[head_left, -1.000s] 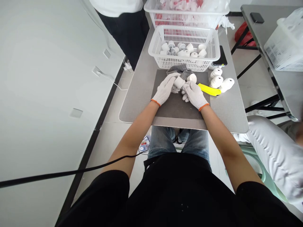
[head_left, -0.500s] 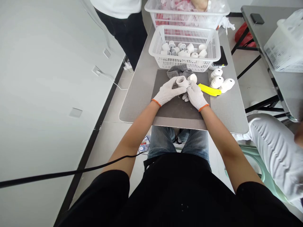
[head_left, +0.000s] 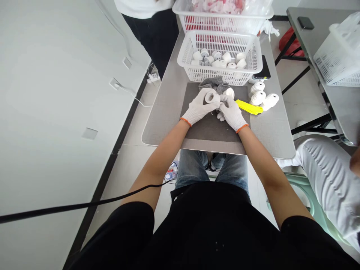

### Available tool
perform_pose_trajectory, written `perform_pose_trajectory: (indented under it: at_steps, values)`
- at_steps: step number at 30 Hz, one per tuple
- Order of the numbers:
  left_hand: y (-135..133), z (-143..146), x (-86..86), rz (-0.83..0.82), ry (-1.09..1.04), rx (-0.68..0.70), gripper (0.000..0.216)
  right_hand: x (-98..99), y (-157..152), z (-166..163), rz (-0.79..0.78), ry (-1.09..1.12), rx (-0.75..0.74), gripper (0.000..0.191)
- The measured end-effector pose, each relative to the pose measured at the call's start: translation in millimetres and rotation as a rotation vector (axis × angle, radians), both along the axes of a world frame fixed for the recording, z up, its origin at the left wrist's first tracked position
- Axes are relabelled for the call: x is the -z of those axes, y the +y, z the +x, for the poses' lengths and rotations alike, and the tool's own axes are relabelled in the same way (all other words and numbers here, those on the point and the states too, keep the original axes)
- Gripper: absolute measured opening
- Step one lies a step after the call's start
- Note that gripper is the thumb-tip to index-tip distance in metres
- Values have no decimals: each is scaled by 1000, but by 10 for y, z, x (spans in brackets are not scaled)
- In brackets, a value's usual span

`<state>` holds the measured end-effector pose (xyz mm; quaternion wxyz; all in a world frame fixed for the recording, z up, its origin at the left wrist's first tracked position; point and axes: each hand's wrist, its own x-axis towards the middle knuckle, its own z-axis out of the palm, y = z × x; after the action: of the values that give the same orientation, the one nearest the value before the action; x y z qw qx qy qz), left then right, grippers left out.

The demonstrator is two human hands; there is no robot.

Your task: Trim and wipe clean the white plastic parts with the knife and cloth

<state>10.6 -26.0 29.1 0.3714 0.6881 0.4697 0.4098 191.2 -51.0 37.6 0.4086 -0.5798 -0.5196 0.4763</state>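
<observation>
Both my hands wear white knit gloves and meet over a dark mat point(head_left: 209, 129) on a grey table. My left hand point(head_left: 200, 106) is closed round a small white roll point(head_left: 209, 97), its open end turned up toward me. My right hand point(head_left: 231, 111) is closed beside it, its fingertips pinched at the roll's right edge; what they pinch is too small to make out. Another white roll point(head_left: 229, 92) stands just behind my hands, next to a grey cloth point(head_left: 213, 82).
A white basket point(head_left: 220, 56) with several white rolls sits behind the mat; a second basket point(head_left: 222, 15) is further back. A yellow toothed tool point(head_left: 249, 107), three white rolls point(head_left: 263, 96) and a black phone point(head_left: 263, 67) lie to the right. People stand behind and sit right.
The roll in my left hand has turned, and its hollow end now faces up. My hands have stayed in place. The person at the right has shifted a little.
</observation>
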Motion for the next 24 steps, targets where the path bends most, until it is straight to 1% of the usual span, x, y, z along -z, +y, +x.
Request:
perform_pose_trajectory:
  at_steps: [3, 7, 10, 13, 17, 24]
  values:
    - [-28, 10, -31, 0, -6, -15, 49, -7, 3, 17, 6, 12, -5, 29]
    - [-21, 1, -9, -15, 12, -42, 53, 1, 8, 20, 10, 18, 17, 37]
    - [-15, -13, -2, -20, 11, -60, 48, 20, 21, 16, 22, 31, 37, 42]
    - [-15, -27, -17, -46, 11, -90, 40, 32, 31, 15, 45, 53, 53, 43]
    - [-4, -48, -16, -124, 25, -113, 35, 20, 16, 34, 98, 108, 66, 40]
    - [40, -58, 50, -113, 48, -120, 41, 3, -35, 97, 208, 225, 35, 42]
